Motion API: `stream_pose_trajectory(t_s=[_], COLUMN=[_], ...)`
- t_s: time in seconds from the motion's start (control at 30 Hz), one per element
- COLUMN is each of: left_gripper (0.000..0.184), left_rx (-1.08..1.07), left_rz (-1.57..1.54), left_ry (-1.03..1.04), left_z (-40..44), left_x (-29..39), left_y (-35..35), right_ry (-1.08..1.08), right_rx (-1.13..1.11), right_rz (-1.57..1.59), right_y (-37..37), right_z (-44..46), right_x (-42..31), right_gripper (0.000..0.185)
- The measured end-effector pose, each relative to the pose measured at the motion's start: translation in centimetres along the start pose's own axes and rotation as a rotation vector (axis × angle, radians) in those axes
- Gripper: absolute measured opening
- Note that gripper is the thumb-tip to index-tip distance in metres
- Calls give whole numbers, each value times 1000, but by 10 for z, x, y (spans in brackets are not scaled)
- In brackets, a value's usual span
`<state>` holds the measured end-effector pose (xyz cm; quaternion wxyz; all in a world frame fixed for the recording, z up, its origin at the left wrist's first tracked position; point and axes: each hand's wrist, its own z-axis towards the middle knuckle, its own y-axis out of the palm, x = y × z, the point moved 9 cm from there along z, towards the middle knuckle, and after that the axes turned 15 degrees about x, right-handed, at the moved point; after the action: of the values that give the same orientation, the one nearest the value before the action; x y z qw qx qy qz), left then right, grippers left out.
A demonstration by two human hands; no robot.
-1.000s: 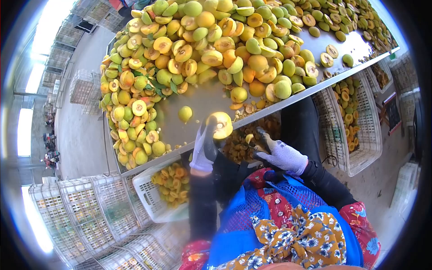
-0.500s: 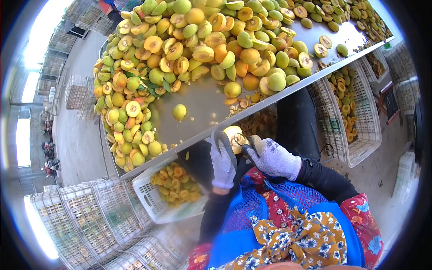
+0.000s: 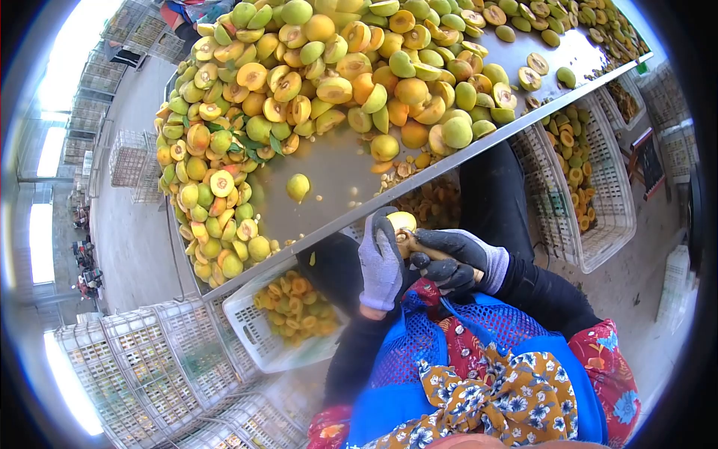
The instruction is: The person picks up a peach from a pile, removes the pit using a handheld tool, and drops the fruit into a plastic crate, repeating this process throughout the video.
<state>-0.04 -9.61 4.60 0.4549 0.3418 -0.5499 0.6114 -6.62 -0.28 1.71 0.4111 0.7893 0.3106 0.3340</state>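
In front of my body, just below the table's edge, my left hand (image 3: 380, 258) in a grey and lilac glove is closed around a yellow peach half (image 3: 402, 221). My right hand (image 3: 460, 260), gloved the same way, grips a tan-handled tool (image 3: 407, 243) whose working end is against the fruit, partly hidden by fingers. Part of the handle shows below the right fingers. Beyond both hands, a heap of halved green-yellow peaches (image 3: 329, 90) covers much of the metal table (image 3: 329, 168). One peach (image 3: 298, 187) lies alone there, with small pits scattered around it.
A white crate (image 3: 247, 322) with peach halves stands at lower left. Another white crate (image 3: 598, 239) with fruit is on the right. Stacked crates (image 3: 142, 374) fill the lower left. Under the table edge lie more fruit pieces (image 3: 430, 206). Another person (image 3: 196, 11) is at the far left.
My right hand has rolled over, so its dark palm side and curled fingers now show around the tool. The peach half has tilted in my left hand, its cut face turned from view.
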Motion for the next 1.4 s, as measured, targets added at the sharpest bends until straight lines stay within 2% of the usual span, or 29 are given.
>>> stream_pose_trajectory(t_s=[0.03, 0.07, 0.17, 0.2, 0.3, 0.33, 0.4, 0.47, 0.5, 0.53, 0.57, 0.6, 0.63, 0.7, 0.73, 0.8, 0.87, 0.93, 1.03, 1.07, 1.1, 1.2, 1.27, 1.33, 1.37, 1.4], left_gripper=[26, 26, 29, 33, 39, 44, 43, 36, 29, 31, 32, 37, 43, 48, 49, 51, 57, 62, 57, 54, 53, 48, 54, 63, 66, 64], left_rx=[1, -14, -61, -153, -77, -43, 64, 265, 372, 392, 410, 290, 146, 128, 152, 191, 91, -55, -181, -165, -244, -354, -337, -211, -214, -214], left_rz=[18, 52, 169, -18, -571, -564, -380, -211, -402, -87, 223, 603, 979, 1508, 1392, 1158, 1023, 1047, 985, 735, 445, -305, -470, -477, -638, -647], left_ry=[43, 118, 330, 62, -345, -307, -365, -381, -509, -372, -236, -268, -303, -320, -261, -144, 21, 124, 15, -1, -141, -555, -565, -407, -722, -700], left_z=[0, 0, -9, -8, -23, -23, -32, -32, -32, -30, -25, -18, -15, -15, 0, 52, 109, 153, 184, 188, 174, 105, 71, 52, 36, 29], left_x=[4, 7, 2, -15, -44, -39, -76, -95, -98, -94, -88, -70, -55, -71, -71, -69, -81, -105, -142, -151, -142, -81, -53, -34, -41, -35], left_y=[1, 4, 8, 13, 28, 27, 20, -9, -34, -74, -113, -141, -168, -214, -212, -195, -144, -94, -58, -56, -48, -35, -18, -7, 8, 11], right_ry=[97, 92, -2, 19, 159, 145, -61, -173, -230, -321, -301, -282, -342, -470, -413, -501, -587, -575, -650, -703, -750, -1160, -1271, -1335, -1324, -1314], right_rx=[-67, -108, 79, 9, -171, -263, -97, -95, -90, 60, 52, 42, 212, 548, 483, 526, 553, 607, 675, 706, 740, 654, 688, 741, 767, 793], right_rz=[114, 110, -19, 46, 291, 286, 263, 58, -43, -132, -197, -262, -396, -667, -691, -811, -858, -938, -1144, -1212, -1278, -1519, -1667, -1773, -1793, -1811], right_y=[0, 1, -20, -12, 7, 14, 24, 23, 23, 22, 13, 3, -7, -20, -23, -17, -12, -13, -17, -11, -7, 26, 40, 50, 52, 55], right_z=[-1, -1, 4, 3, -1, -1, -8, -9, -10, -13, -13, -13, -11, -16, -14, -8, -7, -9, -16, -21, -25, -29, -29, -31, -33, -35], right_x=[4, 5, 7, 7, 18, 18, 14, 2, -5, -14, -19, -24, -28, -39, -37, -40, -41, -42, -51, -55, -57, -64, -62, -57, -55, -53], right_gripper=[38, 42, 43, 44, 43, 43, 42, 40, 39, 39, 40, 40, 41, 41, 42, 43, 48, 44, 32, 30, 28, 24, 23, 24, 24, 25])
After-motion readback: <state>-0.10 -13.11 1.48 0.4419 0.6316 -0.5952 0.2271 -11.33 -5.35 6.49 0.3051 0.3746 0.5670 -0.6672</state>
